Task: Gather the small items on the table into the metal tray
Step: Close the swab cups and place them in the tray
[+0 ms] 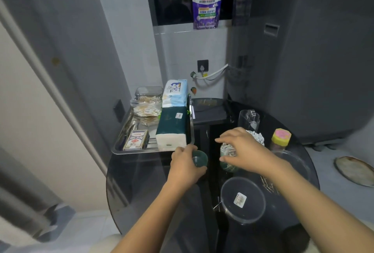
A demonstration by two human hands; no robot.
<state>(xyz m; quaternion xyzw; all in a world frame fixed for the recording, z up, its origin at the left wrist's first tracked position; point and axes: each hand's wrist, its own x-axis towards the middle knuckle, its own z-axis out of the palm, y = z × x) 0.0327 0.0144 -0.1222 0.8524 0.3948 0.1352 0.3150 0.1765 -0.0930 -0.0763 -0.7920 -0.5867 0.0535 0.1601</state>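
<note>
The metal tray (121,147) sits at the table's left rear edge, holding a deck of playing cards (136,139), a green tissue pack (172,127), a blue-white wipes pack (175,92) and a bag of cotton swabs (144,109). My left hand (185,166) grips a small green round lid or cup (200,158) just in front of the tray. My right hand (244,151) hovers with spread fingers over a green container of cotton swabs (227,158), touching its top. A second bundle of swabs (258,136) lies behind that hand.
On the dark round glass table (141,182) stand a clear round lidded container (242,200), a yellow-capped jar (280,137), a clear glass holder (249,120) and some loose hairpins (269,187). A detergent pouch (206,3) stands on the window sill. A washing machine (313,70) stands to the right.
</note>
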